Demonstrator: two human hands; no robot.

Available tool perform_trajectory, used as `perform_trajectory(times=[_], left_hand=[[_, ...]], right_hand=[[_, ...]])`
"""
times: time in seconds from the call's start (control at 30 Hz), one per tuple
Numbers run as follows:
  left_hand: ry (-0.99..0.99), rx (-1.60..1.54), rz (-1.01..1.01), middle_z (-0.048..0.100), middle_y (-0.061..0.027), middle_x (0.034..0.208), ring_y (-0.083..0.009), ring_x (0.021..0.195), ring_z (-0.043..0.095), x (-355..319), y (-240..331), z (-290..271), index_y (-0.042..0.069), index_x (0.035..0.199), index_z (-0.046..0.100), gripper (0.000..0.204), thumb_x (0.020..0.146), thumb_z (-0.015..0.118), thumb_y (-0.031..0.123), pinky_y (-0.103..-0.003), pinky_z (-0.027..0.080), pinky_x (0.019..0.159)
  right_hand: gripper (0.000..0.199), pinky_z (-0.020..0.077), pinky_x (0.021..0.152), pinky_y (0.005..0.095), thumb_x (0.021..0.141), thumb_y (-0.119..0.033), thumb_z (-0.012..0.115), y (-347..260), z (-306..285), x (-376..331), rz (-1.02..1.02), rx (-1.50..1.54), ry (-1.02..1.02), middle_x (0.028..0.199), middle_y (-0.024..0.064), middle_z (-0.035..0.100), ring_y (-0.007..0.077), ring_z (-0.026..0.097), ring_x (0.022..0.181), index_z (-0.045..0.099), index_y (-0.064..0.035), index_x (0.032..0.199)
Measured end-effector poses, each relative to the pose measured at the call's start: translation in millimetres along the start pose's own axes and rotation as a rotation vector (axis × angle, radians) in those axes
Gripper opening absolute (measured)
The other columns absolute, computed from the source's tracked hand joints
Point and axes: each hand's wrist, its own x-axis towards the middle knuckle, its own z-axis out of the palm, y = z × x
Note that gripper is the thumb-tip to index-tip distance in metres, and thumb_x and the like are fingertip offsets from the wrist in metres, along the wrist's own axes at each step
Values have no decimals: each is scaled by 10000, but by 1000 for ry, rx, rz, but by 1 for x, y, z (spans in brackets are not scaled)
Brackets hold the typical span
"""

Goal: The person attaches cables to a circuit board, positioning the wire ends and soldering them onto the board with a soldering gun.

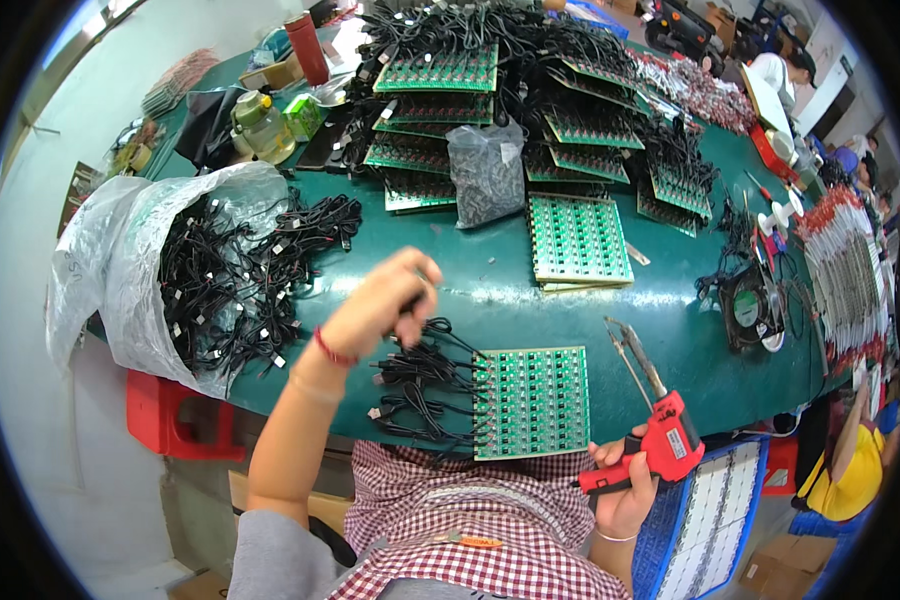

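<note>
My right hand (625, 488) is wrapped round the black handle of a red soldering gun (670, 440), whose metal tip and thin feed tube point up and away. My left hand (395, 295) is raised over the table with its fingers curled together. It is smeared by motion, and a dark thing between its fingers cannot be made out. Below it, black cables (420, 375) lie in a bunch, joined to the left edge of a green circuit board panel (532, 402). That panel lies flat at the table's near edge, left of the soldering gun.
A clear plastic bag (135, 270) spills black cables at left. Cabled board stacks (435, 75) stand at the back, near a grey bag of small parts (486, 175) and bare green panels (580, 240). A small fan (748, 308) is at right; a blue crate (710, 515) stands below.
</note>
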Motion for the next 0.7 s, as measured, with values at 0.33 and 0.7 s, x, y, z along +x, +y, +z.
perform_trajectory(times=[0.33,0.7], left_hand=[[-525,-357,-330,508,-61,534,-79,367,413,-96,-45,105,10,957,481,296,1040,315,240,-206,385,379],[-139,321,155,610,-72,727,-102,585,578,-109,-69,127,-14,932,535,60,906,550,37,-253,452,515]], right_hand=[[452,524,815,353,809,-1,655,1,55,0,170,-287,-82,1008,173,645,253,636,929,464,-15,1219],[167,505,781,287,868,-24,641,4,51,-17,127,-471,-269,959,61,653,131,618,861,619,0,1032]])
